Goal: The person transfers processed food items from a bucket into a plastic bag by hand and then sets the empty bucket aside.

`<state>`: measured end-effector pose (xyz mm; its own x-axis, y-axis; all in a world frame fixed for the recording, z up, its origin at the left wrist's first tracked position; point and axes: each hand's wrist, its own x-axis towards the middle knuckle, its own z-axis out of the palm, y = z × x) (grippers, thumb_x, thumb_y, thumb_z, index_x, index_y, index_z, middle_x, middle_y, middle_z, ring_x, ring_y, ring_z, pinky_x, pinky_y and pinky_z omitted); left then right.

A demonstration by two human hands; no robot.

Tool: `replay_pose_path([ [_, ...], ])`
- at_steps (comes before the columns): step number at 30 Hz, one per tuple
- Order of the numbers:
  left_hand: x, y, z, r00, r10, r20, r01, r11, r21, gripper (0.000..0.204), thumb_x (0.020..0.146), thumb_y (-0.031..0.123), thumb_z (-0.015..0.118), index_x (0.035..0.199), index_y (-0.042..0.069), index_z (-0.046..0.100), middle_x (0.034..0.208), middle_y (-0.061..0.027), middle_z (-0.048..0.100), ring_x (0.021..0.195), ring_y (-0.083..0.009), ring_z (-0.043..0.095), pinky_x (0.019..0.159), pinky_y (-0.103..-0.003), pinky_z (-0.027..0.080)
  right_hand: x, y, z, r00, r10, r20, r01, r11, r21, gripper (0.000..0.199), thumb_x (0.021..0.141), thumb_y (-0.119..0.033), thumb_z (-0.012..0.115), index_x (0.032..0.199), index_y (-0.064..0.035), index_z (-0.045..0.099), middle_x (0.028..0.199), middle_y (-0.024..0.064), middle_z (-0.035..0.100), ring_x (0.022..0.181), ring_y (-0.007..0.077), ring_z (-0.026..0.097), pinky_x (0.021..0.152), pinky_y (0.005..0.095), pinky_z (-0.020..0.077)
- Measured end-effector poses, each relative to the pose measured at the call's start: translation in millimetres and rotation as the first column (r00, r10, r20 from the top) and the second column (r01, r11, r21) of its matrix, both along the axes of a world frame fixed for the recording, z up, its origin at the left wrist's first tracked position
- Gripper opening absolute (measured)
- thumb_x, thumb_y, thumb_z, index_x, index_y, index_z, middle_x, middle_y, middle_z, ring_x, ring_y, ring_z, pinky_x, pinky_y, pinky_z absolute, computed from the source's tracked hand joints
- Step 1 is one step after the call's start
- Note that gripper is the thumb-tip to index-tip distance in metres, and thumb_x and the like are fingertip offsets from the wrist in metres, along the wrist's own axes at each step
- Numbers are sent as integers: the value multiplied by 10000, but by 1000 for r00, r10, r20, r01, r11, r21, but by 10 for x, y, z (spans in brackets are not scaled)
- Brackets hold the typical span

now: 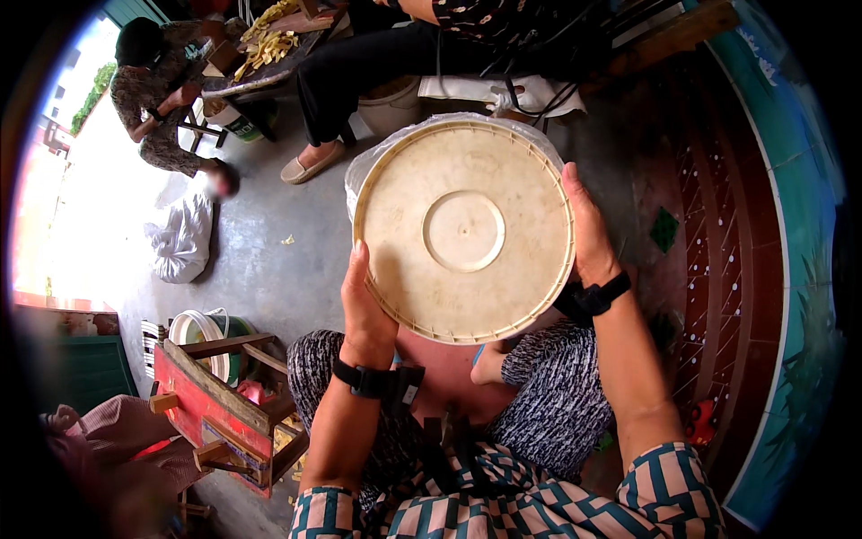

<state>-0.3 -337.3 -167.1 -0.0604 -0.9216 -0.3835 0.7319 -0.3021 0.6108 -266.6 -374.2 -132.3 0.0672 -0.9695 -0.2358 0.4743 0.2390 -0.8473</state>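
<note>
A round, cream-coloured plastic bucket lid (395, 216) with a notched rim and a raised ring in the middle is between my hands, above my lap. At its lower left edge, my left hand (368, 314) grips the rim, with the thumb on top and the other fingers hidden beneath. My right hand (588, 229) holds the right edge, its thumb pointing up along the rim. Whitish plastic film (357, 175) sticks out past the lid's far and left rim. What lies under the lid is hidden.
A red wooden stool (211, 404) lies tipped at my left, beside a white bucket (193, 332). Farther left sits a tied white bag (184, 238). Two people are seated ahead, near a table (310, 40) bearing yellow strips. Dark red steps (709, 269) run along the right.
</note>
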Motion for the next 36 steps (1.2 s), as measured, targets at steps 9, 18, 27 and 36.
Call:
replay_pose_path([
  [9, -1, 130, -61, 999, -28, 27, 28, 1000, -4, 503, 938, 333, 521, 1322, 13, 469, 1229, -104, 597, 1097, -233, 588, 972, -361, 456, 8, 198, 251, 986, -87, -139, 66, 987, -148, 461, 963, -323, 550, 1282, 9, 520, 1189, 82, 603, 1044, 133, 569, 915, 272, 449],
  [18, -33, 12, -224, 998, 20, 62, -11, 988, -154, 396, 984, 277, 473, 1292, 30, 464, 1192, -90, 580, 1061, -195, 580, 933, -337, 474, -155, 89, -55, 922, -235, -309, 182, 964, -191, 473, 959, -265, 555, 1331, 18, 487, 1227, 93, 594, 1094, 158, 557, 942, 277, 432],
  [27, 145, -24, -307, 997, -9, 77, 24, 980, -198, 471, 1007, 318, 415, 1354, 0, 424, 1284, -132, 545, 1135, -230, 561, 992, -351, 443, -19, 407, 51, 506, -533, -678, 14, 791, -611, 71, 910, -119, 597, 911, -49, 607, 728, 106, 635, 645, 240, 632, 597, 323, 498],
  [36, 197, -90, -403, 991, -77, 112, 98, 975, -198, 553, 1005, 383, 383, 1415, 13, 356, 1383, -128, 479, 1232, -249, 501, 1062, -380, 382, 114, 460, 64, 147, -734, -663, -115, 653, -748, 79, 837, -73, 579, 909, -69, 545, 841, 112, 572, 771, 329, 590, 649, 411, 494],
])
